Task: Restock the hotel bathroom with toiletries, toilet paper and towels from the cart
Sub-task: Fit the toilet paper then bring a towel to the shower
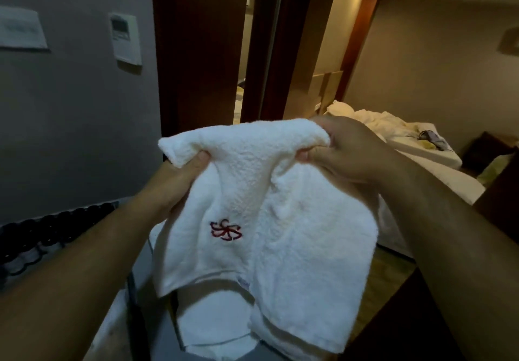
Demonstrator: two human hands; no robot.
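Fingers (200,161) of the left hand (182,176) and right hand (345,153) curl tightly around the bunched top edge of a white terry towel with a red embroidered emblem (280,220), which hangs between them. Directly below the towel lies folded white linen (213,318). With so uneven a grip, one corner may slip free, and the towel would then drop crumpled.

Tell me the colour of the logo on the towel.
Dark red logo on the white towel; the head view shows it.
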